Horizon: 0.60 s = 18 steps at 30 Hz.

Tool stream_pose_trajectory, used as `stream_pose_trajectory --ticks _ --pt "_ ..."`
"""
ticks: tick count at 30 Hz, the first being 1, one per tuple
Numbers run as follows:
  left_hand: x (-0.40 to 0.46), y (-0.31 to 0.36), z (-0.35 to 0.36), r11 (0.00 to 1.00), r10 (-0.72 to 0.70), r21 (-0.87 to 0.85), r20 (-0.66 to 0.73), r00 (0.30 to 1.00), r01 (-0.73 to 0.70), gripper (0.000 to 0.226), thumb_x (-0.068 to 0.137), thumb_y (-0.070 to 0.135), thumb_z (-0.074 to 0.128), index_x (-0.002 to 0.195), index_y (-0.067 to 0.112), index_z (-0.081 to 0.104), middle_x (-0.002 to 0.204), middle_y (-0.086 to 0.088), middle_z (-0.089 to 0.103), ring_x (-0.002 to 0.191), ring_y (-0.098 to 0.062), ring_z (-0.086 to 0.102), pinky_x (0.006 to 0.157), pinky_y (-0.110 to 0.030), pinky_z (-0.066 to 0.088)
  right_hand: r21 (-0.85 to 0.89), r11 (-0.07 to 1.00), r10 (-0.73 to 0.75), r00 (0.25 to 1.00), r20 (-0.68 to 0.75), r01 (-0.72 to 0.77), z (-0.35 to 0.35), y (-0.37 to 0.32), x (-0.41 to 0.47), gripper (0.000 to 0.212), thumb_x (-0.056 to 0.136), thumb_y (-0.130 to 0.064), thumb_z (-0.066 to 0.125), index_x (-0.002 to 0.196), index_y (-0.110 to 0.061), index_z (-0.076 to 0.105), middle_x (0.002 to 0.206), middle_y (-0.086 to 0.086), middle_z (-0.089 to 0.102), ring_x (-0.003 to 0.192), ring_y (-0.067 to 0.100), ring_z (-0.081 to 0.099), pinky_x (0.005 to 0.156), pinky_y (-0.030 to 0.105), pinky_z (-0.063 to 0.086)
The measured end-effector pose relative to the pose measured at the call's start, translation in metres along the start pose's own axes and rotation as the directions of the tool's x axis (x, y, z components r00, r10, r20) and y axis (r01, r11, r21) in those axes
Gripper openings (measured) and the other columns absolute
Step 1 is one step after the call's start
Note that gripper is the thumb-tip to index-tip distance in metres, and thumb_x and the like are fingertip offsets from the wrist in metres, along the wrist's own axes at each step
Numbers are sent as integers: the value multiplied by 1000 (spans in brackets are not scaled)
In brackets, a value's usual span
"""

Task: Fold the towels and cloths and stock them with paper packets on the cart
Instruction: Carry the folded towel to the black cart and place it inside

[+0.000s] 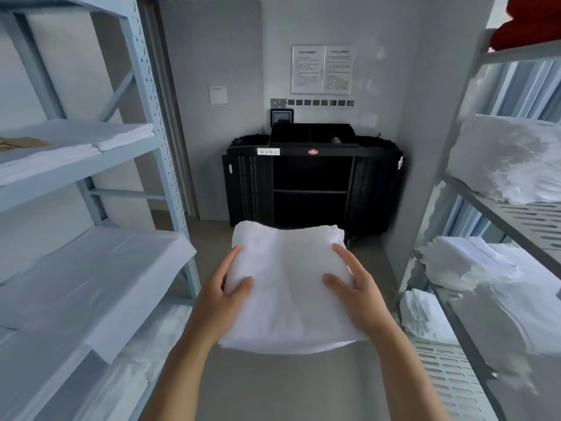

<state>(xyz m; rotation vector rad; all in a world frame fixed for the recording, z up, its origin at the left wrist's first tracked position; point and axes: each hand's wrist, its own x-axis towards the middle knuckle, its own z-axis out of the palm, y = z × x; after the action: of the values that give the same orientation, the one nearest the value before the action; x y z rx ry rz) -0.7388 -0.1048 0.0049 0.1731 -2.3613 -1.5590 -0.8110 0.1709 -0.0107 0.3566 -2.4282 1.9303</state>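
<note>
Storeroom aisle, folded towel (pixel 288 287) between left hand (pixel 223 294) and right hand (pixel 356 291).

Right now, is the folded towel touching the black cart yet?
Apart. The head view shows the towel held up by the left hand and right hand, with bare floor between it and the cart.

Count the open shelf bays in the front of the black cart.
2: an upper bay and a lower bay, stacked in the middle of the cart. The folded towel hides the cart's bottom edge, so more could sit below.
</note>
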Motion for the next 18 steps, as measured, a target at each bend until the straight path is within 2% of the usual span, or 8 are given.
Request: stream_pose_trajectory --ticks 2,4,8,10,13,15,18 --pt "16 5 13 1000 16 4 16 1000 -16 61 93 47 66 138 74 36 118 66 33 105 35 41 81 -15 40 11 1000 6 1000 -16 -6 -10 7 11 60 92 -37 71 137 -67 46 119 -17 72 101 6 72 84 27 57" --pt "35 9 28 999 36 -2 36 999 -36 60 95 44 66 138 73 36 121 63 33 111 25 44 84 -17 41 14 1000 9 999 -38 -8 -21 11 24 60 92 -37 71 137 -67 46 120 -17 71 102 6 72 85 28 57" --pt "75 8 55 998 66 -28 98 993 -63 62 97 36 67 145 62 39 133 48 39 127 2 44 95 -25 41 19 1000 25 995 -98 -24 -36 21 50 60 90 -36 70 138 -65 46 119 -19 71 102 5 71 87 29 56" --pt "97 3 65 998 66 -32 129 989 -62 62 96 36 67 144 63 39 142 37 43 131 -3 45 97 -27 44 13 999 45 990 -135 -43 -40 27 63 61 89 -37 69 138 -65 47 118 -20 71 101 3 71 86 27 56" --pt "133 -9 78 995 73 -85 183 980 -58 62 95 36 68 141 65 41 150 31 42 139 -7 45 110 -39 45 -21 997 65 980 -189 -70 -40 34 85 62 84 -41 69 138 -64 47 118 -22 70 100 1 70 85 26 55" --pt "161 -19 87 992 81 -118 229 970 -55 62 94 34 69 142 63 42 153 28 41 143 -8 42 116 -46 42 -58 995 72 971 -227 -87 -38 40 102 62 84 -42 68 138 -64 47 113 -23 70 94 -1 69 78 19 54" --pt "203 -28 97 986 102 -156 290 952 -58 62 93 35 69 141 64 43 153 29 42 143 -6 42 117 -46 42 -91 989 88 954 -286 -119 -33 41 129 62 83 -42 68 138 -63 47 105 -34 67 89 -7 68 65 6 49"
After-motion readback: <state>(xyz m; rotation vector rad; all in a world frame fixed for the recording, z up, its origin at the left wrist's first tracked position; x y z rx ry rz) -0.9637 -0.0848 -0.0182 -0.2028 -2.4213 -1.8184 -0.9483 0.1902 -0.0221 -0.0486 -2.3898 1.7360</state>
